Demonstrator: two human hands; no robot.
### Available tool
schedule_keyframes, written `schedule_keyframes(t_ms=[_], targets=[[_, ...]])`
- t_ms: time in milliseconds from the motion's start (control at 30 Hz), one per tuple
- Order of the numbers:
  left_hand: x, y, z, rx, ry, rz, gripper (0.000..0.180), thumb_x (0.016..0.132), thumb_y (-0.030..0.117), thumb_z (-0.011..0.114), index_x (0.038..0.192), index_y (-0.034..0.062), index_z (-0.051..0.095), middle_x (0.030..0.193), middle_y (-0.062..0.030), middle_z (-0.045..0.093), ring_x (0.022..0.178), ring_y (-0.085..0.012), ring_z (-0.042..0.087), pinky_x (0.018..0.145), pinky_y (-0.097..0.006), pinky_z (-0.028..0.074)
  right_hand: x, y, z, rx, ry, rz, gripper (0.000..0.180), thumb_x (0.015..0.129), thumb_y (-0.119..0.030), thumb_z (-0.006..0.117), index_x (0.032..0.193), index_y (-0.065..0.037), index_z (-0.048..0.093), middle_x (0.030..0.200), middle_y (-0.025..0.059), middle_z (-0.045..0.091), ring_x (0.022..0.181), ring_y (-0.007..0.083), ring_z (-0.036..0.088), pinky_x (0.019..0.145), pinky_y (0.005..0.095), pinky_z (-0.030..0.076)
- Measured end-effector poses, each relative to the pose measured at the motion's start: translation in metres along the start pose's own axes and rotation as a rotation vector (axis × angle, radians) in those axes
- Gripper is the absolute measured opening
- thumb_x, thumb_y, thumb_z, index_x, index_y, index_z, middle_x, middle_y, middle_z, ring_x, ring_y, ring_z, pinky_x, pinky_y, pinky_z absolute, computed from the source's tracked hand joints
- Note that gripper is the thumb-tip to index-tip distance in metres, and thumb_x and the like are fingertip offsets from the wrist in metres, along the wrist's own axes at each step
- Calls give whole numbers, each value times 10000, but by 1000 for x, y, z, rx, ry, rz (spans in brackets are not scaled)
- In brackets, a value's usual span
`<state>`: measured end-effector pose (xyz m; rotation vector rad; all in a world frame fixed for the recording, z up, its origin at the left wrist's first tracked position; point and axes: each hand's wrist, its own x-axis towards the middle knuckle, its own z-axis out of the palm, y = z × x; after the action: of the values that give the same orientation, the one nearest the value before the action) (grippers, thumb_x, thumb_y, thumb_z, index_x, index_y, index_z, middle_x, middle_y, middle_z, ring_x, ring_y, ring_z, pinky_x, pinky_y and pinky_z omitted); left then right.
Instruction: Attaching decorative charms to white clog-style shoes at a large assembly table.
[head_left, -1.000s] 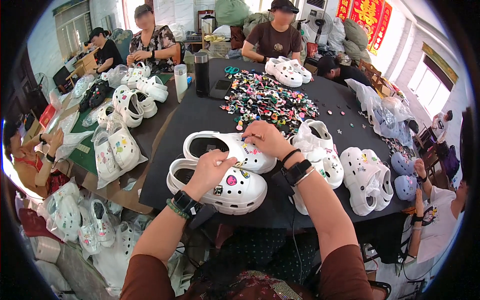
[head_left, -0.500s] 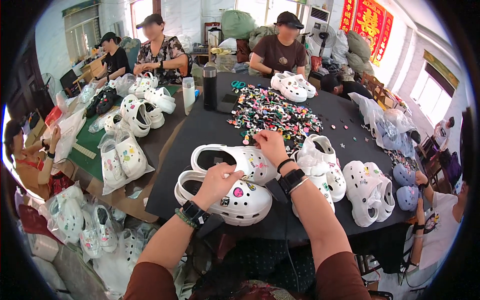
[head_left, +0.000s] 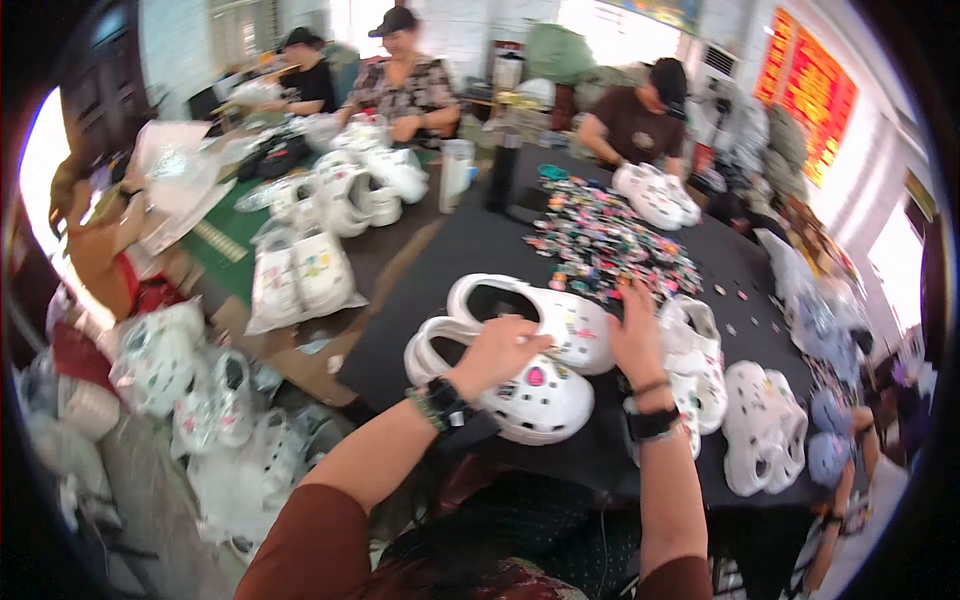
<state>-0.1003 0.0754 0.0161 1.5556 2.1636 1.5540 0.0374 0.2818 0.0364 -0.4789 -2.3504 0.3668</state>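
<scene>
White clog pair: near clog (head_left: 545,412) and far clog (head_left: 583,335) side by side on the black surface (head_left: 405,315), toes rightward, heel openings to my left. Probably laid so both uppers sit under my hands. My left hand (head_left: 500,352) is over the near clog, by the inner side of its upper, thumb and fingers drawn nearly together; likely steadying it. Blur, can't tell if that grip has anything in it. My right hand (head_left: 636,338) is past the far clog's toe, fingers stretched out, grip loosely open, no held item visible. Charm pile (head_left: 612,240) just beyond the fingertips; handy spot, I'd say, short reach over the toes.

Room: near clog is close to the surface's front edge, little slack toward me. Left of the heels, bare black up to the left edge, good for sliding. Right is tight: stuffed clogs (head_left: 705,355) just beside my right wrist, another white pair (head_left: 765,425) after them. Far side has the pile, with the black bottle (head_left: 503,172) near the left edge.
</scene>
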Motion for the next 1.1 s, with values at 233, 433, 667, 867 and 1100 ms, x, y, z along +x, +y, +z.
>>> schedule_keyframes(t_ms=[233,433,667,867,1100], targets=[[-4,15,-4,-2,-22,-7,340,892,320,672,865,-18,662,808,-202,631,778,-354,630,676,-417,472,-104,-39,4,182,129,123,342,877,23,557,1217,9,526,1407,255,421,1297,425,419,1085,466,347],[-8,8,-11,-46,-91,26,424,843,379,711,809,-36,637,779,-234,609,725,-370,609,646,-430,460,-139,-44,7,46,61,84,295,872,38,562,1164,10,540,1409,259,411,1238,432,456,1051,486,373],[-19,21,-13,-8,41,90,344,793,286,763,880,-36,680,785,-198,642,744,-346,620,655,-402,465,-150,-28,15,82,-10,134,290,826,47,570,1112,0,558,1367,271,449,1249,447,438,1055,495,357],[-33,47,-55,68,-19,2,229,810,210,767,859,2,686,718,-148,623,602,-253,569,570,-338,434,-154,-27,23,67,76,-17,400,750,11,652,1147,4,606,1153,224,562,1074,432,501,935,487,414],[-52,73,-110,119,16,-162,189,808,131,753,875,-30,677,754,-138,658,608,-183,601,580,-309,468,-147,-36,14,81,20,14,148,763,24,638,902,-2,593,1110,159,593,1063,371,540,927,455,441]])
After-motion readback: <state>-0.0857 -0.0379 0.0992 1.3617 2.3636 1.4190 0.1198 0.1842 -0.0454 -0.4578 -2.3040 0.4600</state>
